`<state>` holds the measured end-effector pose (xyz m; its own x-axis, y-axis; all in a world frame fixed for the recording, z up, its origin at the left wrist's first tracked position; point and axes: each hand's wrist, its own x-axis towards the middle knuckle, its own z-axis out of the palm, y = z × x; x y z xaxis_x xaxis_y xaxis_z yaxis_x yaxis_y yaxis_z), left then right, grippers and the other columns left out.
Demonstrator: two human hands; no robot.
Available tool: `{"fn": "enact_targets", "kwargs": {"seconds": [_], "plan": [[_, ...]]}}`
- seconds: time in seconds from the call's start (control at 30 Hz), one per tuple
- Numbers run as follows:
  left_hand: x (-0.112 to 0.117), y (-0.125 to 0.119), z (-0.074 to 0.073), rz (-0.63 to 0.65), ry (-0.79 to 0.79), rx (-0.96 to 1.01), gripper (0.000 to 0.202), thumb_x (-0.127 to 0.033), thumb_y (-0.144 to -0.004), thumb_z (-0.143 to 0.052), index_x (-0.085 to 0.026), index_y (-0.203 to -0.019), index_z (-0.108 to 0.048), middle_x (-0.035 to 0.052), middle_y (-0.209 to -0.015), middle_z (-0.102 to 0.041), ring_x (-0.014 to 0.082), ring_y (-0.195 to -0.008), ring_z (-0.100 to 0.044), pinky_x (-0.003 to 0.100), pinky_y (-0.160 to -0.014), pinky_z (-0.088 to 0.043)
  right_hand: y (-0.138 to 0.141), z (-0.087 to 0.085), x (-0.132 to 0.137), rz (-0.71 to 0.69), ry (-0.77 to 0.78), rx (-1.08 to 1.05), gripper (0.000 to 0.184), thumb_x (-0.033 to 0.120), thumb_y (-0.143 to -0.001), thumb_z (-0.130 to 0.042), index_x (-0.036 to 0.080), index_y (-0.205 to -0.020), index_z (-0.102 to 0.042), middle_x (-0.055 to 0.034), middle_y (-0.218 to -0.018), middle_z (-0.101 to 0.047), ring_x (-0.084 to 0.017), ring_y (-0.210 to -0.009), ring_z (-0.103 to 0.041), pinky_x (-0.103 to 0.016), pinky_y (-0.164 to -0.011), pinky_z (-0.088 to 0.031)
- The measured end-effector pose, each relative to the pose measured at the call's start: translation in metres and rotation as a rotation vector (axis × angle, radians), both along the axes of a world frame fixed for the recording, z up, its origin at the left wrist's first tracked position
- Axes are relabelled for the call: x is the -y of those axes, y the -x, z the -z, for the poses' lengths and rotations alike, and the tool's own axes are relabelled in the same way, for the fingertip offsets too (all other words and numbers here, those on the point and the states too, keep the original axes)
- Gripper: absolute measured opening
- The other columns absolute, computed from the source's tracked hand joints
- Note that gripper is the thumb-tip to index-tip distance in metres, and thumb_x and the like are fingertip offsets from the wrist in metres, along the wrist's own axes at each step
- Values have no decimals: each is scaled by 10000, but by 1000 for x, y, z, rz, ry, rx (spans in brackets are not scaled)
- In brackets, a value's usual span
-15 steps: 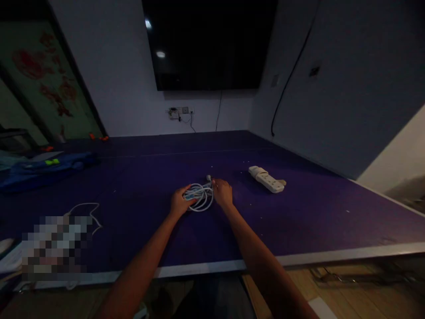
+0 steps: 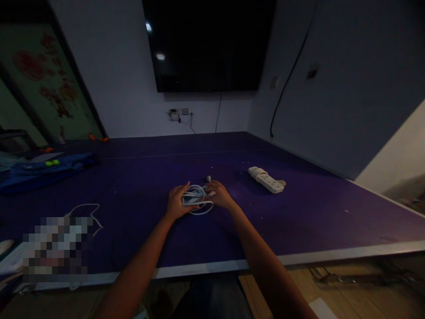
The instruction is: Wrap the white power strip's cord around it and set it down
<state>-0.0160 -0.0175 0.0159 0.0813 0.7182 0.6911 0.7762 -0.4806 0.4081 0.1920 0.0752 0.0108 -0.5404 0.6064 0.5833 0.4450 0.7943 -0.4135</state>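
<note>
A coiled white cable (image 2: 202, 212) lies in loose loops on the purple tabletop, close in front of me. My left hand (image 2: 177, 202) grips the left side of the coil, with the thumb across the lower loops and the fingers around the upper ones. At the coil's right side, my right hand (image 2: 222, 194) has its fingers closed on the cable near a pale end piece (image 2: 211, 193). Just beyond those fingers shows a small white plug-like end (image 2: 209, 178). Something light blue is among the loops, too unclear to name.
A white power strip (image 2: 270, 182), its cord wrapped around one end, lies to the right. Blue cloth (image 2: 63, 164) is at the far left, and a pixelated item (image 2: 56, 248) at the near left trails a thin white cord (image 2: 83, 205). A screen (image 2: 212, 44) hangs on the wall.
My right hand has shifted its grip inward and slightly down on the coil, and a pale end piece now shows by the thumb. The left hand has moved slightly left; the loops have shifted.
</note>
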Motion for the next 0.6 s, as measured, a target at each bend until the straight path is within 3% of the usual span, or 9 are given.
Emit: {"fn": "enact_targets", "kwargs": {"seconds": [0.13,0.27,0.47,0.6], "plan": [[1,4,1,99,47,136,1055,-723,-470,-691,-191,-1347,-446,126,-1139,-610,286,-1043,-565,428,-931,-422,7,1,5,-84,-4,27,150,291,-661,-746,233,-799,-734,-72,-1037,-696,-263,-1106,-565,-432,-971,-403],[2,6,4,176,48,257,1063,-812,-516,-565,-155,-1344,-450,160,-1212,-573,299,-1092,-548,423,-948,-414,12,-7,14,-55,-23,-121,175,258,-725,-682,210,-890,-713,-82,-1035,-690,-233,-1041,-596,-401,-934,-430],[5,1,0,67,52,215,940,-613,-574,-707,-172,-1356,-429,153,-1250,-568,295,-1130,-537,421,-993,-388,16,-20,29,62,41,-398,189,306,-835,-542,202,-933,-665,-79,-1028,-671,-204,-983,-606,-345,-887,-451],[5,0,0,-22,2,222,751,-509,-684,-676,-179,-1324,-462,141,-1265,-565,269,-1136,-541,402,-980,-408,17,-17,30,185,166,-646,270,412,-845,-498,180,-911,-619,-59,-849,-654,-179,-783,-603,-289,-728,-478]]}}
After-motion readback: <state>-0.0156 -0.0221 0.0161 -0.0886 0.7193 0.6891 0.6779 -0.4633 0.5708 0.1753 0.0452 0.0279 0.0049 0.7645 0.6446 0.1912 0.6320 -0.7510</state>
